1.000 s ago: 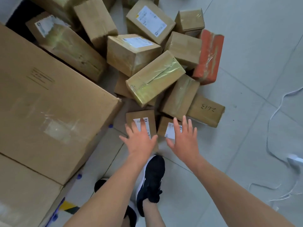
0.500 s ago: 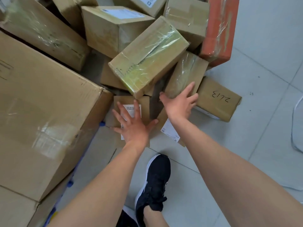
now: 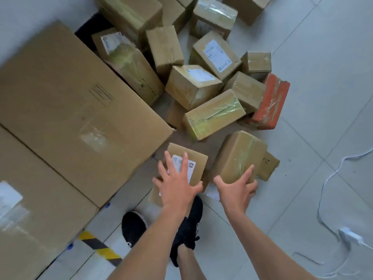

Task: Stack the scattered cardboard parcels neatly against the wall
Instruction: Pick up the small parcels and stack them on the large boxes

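Observation:
A pile of brown cardboard parcels (image 3: 193,85) lies scattered on the tiled floor. At its near edge is a small labelled parcel (image 3: 196,161). My left hand (image 3: 177,185) is spread over its top, thumb hooked on its right edge. To the right is a taller tape-wrapped parcel (image 3: 240,154), tilted and apart from the pile. My right hand (image 3: 236,190) grips its near lower edge. Behind it lies a box with handwriting (image 3: 269,165). A flat parcel with a white label (image 3: 214,194) peeks out between my hands.
A very large carton (image 3: 70,110) fills the left side. An orange wrapped parcel (image 3: 270,102) and a yellow-green taped box (image 3: 214,116) sit in the pile. My black shoes (image 3: 189,225) are below the hands. A white cable and charger (image 3: 349,237) lie at right, striped tape (image 3: 99,245) at lower left.
My right hand has closed on the tape-wrapped parcel and drawn it out from under the yellow-green box toward me. My left hand stays on the small labelled parcel. The view has pulled back.

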### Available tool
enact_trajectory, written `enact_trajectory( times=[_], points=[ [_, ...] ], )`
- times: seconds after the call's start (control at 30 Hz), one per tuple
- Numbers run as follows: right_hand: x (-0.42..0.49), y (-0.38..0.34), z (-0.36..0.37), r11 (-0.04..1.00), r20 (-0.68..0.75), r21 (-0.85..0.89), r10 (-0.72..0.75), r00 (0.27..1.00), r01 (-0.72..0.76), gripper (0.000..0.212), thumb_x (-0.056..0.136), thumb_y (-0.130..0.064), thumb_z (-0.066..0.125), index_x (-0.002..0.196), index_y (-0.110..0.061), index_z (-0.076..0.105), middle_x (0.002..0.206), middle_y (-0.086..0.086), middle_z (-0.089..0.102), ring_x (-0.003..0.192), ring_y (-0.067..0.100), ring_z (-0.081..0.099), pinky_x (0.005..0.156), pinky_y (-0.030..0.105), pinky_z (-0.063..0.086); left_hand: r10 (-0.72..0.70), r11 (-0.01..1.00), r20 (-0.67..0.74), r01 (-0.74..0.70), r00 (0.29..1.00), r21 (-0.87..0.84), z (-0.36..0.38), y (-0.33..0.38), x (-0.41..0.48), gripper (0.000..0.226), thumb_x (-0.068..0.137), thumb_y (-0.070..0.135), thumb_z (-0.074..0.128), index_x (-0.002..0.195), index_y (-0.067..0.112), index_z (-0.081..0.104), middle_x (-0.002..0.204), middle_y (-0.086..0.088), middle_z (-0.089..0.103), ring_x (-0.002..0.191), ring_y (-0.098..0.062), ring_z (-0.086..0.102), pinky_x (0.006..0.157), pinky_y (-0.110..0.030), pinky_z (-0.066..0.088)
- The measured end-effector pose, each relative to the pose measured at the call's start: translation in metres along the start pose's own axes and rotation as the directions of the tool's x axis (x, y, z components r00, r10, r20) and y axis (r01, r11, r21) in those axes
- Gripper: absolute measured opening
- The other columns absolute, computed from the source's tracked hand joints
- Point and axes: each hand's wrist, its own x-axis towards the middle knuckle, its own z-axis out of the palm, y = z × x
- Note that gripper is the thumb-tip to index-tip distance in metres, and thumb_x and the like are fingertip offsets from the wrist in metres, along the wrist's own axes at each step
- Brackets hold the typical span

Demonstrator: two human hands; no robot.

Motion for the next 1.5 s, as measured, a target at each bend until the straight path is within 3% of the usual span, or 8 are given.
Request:
enact_trajectory(
  times=[0.27, 0.47, 0.63, 0.8, 1.0, 1.3, 1.4, 1.5],
  points=[
    [-0.191, -0.096, -0.064, 0.950, 0.160, -0.094, -0.280, 0.946, 0.297, 0.119, 0.071, -0.059, 0.071, 0.152, -0.032, -0.011, 0.150, 0.024, 0.014, 0.134, 0.045, 0.025, 0.109, 0.052, 0.033, -0.316, 0.935, 0.013, 0.314, 0.949, -0.163, -0.155, -0.100, -0.123, 0.105, 0.070, 0.089, 0.032, 0.149, 0.041, -0.019, 0.156, -0.011, -0.024, 0.143, -0.043, 0.005, 0.105, -0.062, 0.031],
    [-0.317, -0.181, -0.033, 0.725, 0.328, -0.093, -0.624, 0.709, 0.682, 0.116, 0.068, -0.066, 0.065, 0.151, -0.033, -0.010, 0.147, 0.017, 0.023, 0.129, 0.034, 0.034, 0.102, 0.047, 0.043, -0.583, 0.786, -0.115, 0.522, 0.804, -0.331, -0.212, -0.247, -0.173, 0.105, 0.068, 0.088, 0.040, 0.150, 0.042, -0.008, 0.158, -0.012, -0.015, 0.142, -0.041, 0.009, 0.101, -0.061, 0.037],
    [-0.431, -0.210, 0.058, 0.600, 0.498, 0.016, -0.698, 0.514, 0.800, 0.117, 0.066, -0.066, 0.066, 0.149, -0.044, -0.014, 0.154, 0.011, 0.015, 0.138, 0.034, 0.025, 0.102, 0.050, 0.045, -0.737, 0.638, -0.122, 0.626, 0.664, -0.449, -0.202, -0.411, -0.218, 0.104, 0.070, 0.087, 0.042, 0.151, 0.040, -0.003, 0.160, -0.013, -0.010, 0.143, -0.042, 0.011, 0.100, -0.064, 0.036],
    [-0.543, -0.209, 0.185, 0.554, 0.619, 0.039, -0.667, 0.415, 0.832, 0.118, 0.058, -0.076, 0.060, 0.145, -0.052, -0.016, 0.157, 0.002, 0.010, 0.138, 0.031, 0.032, 0.100, 0.049, 0.047, -0.820, 0.537, -0.112, 0.686, 0.561, -0.492, -0.152, -0.583, -0.271, 0.103, 0.072, 0.083, 0.049, 0.153, 0.038, 0.001, 0.160, -0.013, -0.008, 0.142, -0.042, 0.012, 0.101, -0.064, 0.036],
    [-0.643, -0.207, 0.348, 0.603, 0.764, 0.179, -0.583, 0.276, 0.777, 0.111, 0.068, -0.052, 0.074, 0.152, -0.045, 0.001, 0.155, -0.008, 0.024, 0.123, 0.004, 0.033, 0.099, 0.030, 0.031, -0.883, 0.425, -0.088, 0.704, 0.461, -0.569, -0.092, -0.762, -0.295, 0.106, 0.070, 0.083, 0.046, 0.153, 0.035, 0.003, 0.160, -0.013, -0.005, 0.141, -0.041, 0.012, 0.103, -0.060, 0.034],
    [-0.687, -0.263, 0.473, 0.445, 0.717, 0.220, -0.677, 0.165, 0.868, 0.086, 0.074, -0.051, 0.057, 0.151, -0.043, 0.019, 0.144, -0.007, 0.044, 0.128, 0.017, 0.047, 0.107, 0.050, 0.041, -0.872, 0.437, -0.105, 0.665, 0.477, -0.606, -0.071, -0.907, -0.224, 0.106, 0.076, 0.081, 0.046, 0.154, 0.031, -0.006, 0.160, -0.016, -0.014, 0.144, -0.045, 0.007, 0.104, -0.065, 0.030],
    [-0.679, -0.266, 0.483, 0.382, 0.665, 0.220, -0.732, 0.148, 0.898, 0.082, 0.079, -0.048, 0.044, 0.155, -0.032, 0.017, 0.154, -0.005, 0.036, 0.135, 0.017, 0.042, 0.111, 0.044, 0.037, -0.861, 0.426, -0.056, 0.655, 0.506, -0.624, -0.069, -0.915, -0.200, 0.103, 0.081, 0.081, 0.041, 0.154, 0.029, -0.010, 0.160, -0.017, -0.018, 0.145, -0.047, -0.003, 0.105, -0.070, 0.024],
    [-0.661, -0.256, 0.485, 0.347, 0.662, 0.171, -0.734, 0.154, 0.922, 0.061, 0.098, -0.038, 0.037, 0.156, -0.032, 0.018, 0.136, -0.008, 0.054, 0.118, 0.018, 0.056, 0.096, 0.035, 0.045, -0.843, 0.473, -0.066, 0.675, 0.535, -0.567, -0.064, -0.912, -0.189, 0.094, 0.086, 0.079, 0.027, 0.154, 0.028, -0.012, 0.160, -0.020, -0.019, 0.143, -0.052, -0.010, 0.104, -0.074, 0.017]
  ],
)
